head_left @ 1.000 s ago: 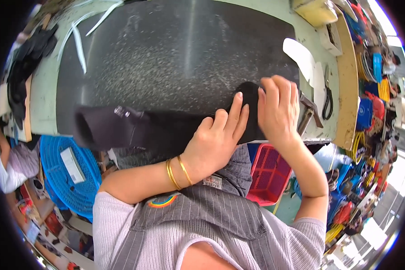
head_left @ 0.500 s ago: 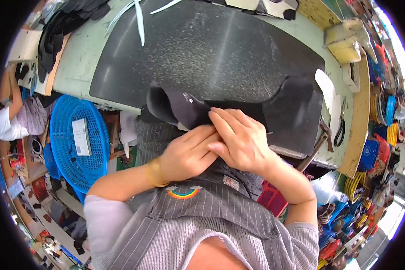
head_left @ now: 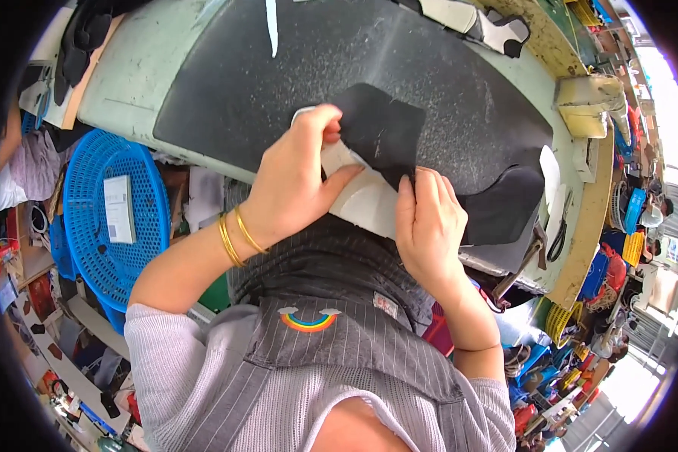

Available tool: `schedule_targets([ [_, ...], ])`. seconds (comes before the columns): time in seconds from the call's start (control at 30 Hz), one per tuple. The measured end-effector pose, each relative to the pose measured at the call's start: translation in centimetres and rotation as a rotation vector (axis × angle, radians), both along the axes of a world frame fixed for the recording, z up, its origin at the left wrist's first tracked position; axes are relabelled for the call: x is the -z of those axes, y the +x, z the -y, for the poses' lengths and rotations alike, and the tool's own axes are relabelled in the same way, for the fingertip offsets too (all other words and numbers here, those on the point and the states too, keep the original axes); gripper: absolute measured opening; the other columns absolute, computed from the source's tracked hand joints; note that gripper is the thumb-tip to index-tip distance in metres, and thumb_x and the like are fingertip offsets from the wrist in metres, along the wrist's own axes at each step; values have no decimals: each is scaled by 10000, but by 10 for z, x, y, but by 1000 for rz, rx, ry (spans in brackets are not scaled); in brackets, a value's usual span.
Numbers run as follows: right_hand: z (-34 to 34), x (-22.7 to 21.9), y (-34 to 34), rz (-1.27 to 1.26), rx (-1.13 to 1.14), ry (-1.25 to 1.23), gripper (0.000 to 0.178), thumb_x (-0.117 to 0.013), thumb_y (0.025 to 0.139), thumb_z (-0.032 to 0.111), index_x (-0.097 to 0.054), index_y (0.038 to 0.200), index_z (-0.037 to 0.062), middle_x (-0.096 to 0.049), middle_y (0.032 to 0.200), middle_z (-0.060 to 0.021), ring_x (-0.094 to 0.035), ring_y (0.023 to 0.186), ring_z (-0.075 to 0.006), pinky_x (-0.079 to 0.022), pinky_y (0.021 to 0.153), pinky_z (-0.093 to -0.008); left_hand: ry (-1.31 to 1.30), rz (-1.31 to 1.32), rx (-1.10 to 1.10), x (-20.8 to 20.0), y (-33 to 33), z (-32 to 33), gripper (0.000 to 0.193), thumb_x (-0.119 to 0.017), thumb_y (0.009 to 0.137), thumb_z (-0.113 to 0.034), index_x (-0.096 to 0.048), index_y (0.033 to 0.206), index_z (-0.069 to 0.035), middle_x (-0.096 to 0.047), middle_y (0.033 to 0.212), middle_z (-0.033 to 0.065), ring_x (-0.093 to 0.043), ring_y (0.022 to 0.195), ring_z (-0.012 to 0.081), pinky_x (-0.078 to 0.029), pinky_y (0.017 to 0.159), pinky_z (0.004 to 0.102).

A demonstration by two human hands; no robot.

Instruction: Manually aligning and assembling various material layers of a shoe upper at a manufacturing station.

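A black, sheet-like piece with a pale cream backing bends up at the near edge of the bench. My left hand grips its left side, thumb on the cream face and fingers curled over the border. On the other side, my right hand pinches the piece near its middle, thumb against the fingers. Close to my right hand lie more black pieces, overlapping at the bench edge. Beneath everything is a worn black mat.
A hammer and black-handled scissors lie at the right. Further back stands a yellowish block. A blue plastic basket holding a white booklet-like item is at the left. Another person's arm shows at the far left.
My hands were together over the rolled black piece; now they are apart. The left has moved up and left, and the piece is opened out, showing its cream backing.
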State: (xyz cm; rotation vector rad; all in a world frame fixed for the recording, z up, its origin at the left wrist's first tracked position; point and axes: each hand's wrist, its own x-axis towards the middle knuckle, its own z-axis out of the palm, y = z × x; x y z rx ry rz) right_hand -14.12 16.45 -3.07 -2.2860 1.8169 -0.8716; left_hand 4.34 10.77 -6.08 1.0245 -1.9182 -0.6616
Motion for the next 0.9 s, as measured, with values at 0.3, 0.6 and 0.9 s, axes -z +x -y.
schedule_targets([
  [0.3, 2, 9, -3, 72, -74, -47, 82, -619, 851, 14, -585, 911, -30, -663, 923, -173, -638, 706, -296, -521, 599, -358, 194, 148, 61, -13, 2, 19, 316, -825, 697, -58, -616, 932, -33, -621, 947, 70, -639, 830, 179, -518, 718, 293],
  [0.6, 3, 3, 1, -76, 41, 7, 97, -630, 844, 23, -582, 925, 0, -621, 793, -104, -619, 686, -261, -494, 562, -345, 235, 26, 166, -16, 8, 6, 158, -763, 759, 2, -644, 863, -4, -638, 857, 57, -627, 726, 134, -499, 655, 259],
  [0.9, -2, 6, 1, -5, 5, -74, 131, -650, 818, 31, -590, 931, 9, -646, 930, -98, -624, 754, -250, -512, 607, -326, 349, 67, 99, -17, 3, 17, 137, -744, 792, -10, -623, 849, 20, -627, 824, 76, -632, 689, 131, -510, 633, 264],
])
